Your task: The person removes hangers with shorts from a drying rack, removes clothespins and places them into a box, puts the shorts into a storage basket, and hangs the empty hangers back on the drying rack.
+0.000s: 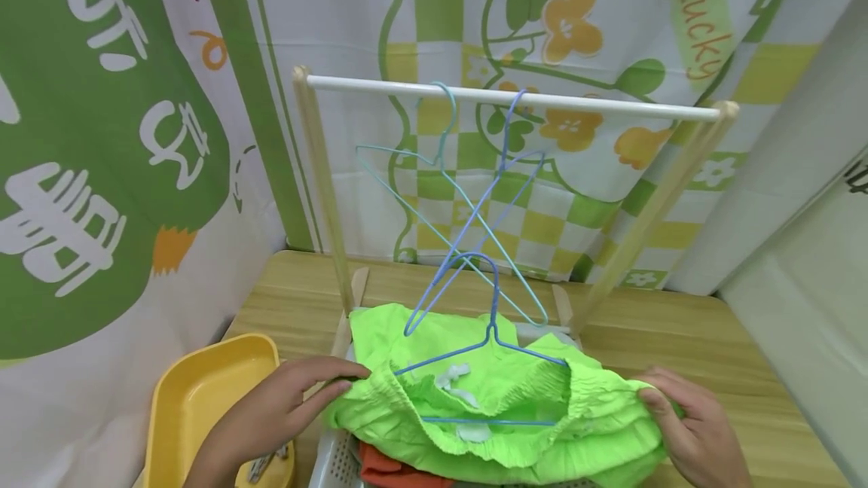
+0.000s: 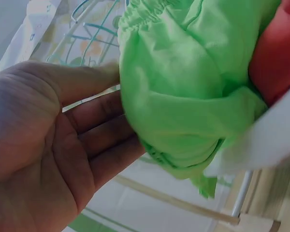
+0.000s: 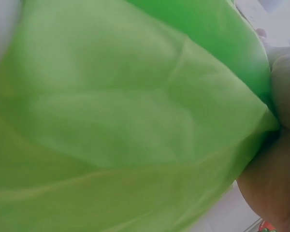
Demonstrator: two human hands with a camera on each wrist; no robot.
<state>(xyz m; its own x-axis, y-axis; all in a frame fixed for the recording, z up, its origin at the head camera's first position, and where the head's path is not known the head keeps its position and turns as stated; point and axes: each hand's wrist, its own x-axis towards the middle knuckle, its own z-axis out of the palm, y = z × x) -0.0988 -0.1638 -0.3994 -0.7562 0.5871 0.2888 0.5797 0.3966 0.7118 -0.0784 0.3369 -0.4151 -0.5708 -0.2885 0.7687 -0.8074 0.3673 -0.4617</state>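
Observation:
Bright green shorts (image 1: 610,413) with a gathered elastic waist and white drawstring (image 1: 456,375) lie spread in front of me. A blue hanger (image 1: 493,331) sits inside the waist opening, its hook upright and its ends tucked under the waistband. My left hand (image 1: 288,401) pinches the left side of the shorts; in the left wrist view, the thumb and fingers meet the green cloth (image 2: 183,106). At the opposite side, my right hand (image 1: 698,428) grips the waistband between thumb and fingers. Green fabric (image 3: 111,121) covers most of the right wrist view and hides the fingertips.
Behind stands a wooden rack with a white rail (image 1: 576,102), carrying a teal hanger (image 1: 444,134) and a periwinkle hanger (image 1: 505,141). Under the shorts is a light grey basket (image 1: 332,465) with red-orange cloth (image 1: 393,469). A yellow tray (image 1: 197,382) with metal clips stands left.

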